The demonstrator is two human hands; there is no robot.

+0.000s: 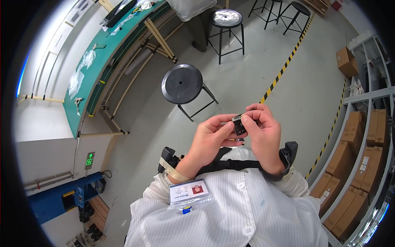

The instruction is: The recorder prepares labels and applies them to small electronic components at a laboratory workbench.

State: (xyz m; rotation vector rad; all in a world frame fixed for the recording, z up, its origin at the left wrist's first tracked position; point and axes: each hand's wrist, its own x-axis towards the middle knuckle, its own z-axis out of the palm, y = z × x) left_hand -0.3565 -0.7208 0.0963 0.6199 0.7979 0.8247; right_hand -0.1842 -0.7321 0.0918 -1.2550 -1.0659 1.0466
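Note:
Both hands meet in front of my chest around a small flat black piece (pixel 240 127) with a pale strip along its upper edge and fine light marks on its face. My left hand (pixel 210 136) pinches its left side between thumb and fingers. My right hand (pixel 263 131) grips the other side, its thumb pressed on the upper edge. Fingers cover part of the piece, so I cannot tell its exact kind. Each wrist carries a black strapped-on device, the left one (pixel 168 155) with a pale band and the right one (pixel 289 151) with a dark strap.
A black round stool (pixel 181 84) stands ahead, with another stool (pixel 226 19) beyond it near a person (pixel 196 31). To the left runs a green-topped workbench (pixel 108 45) bearing plastic bags. Metal shelving (pixel 367 99) with cardboard boxes (pixel 342 158) lines the right, past striped floor tape (pixel 284 68).

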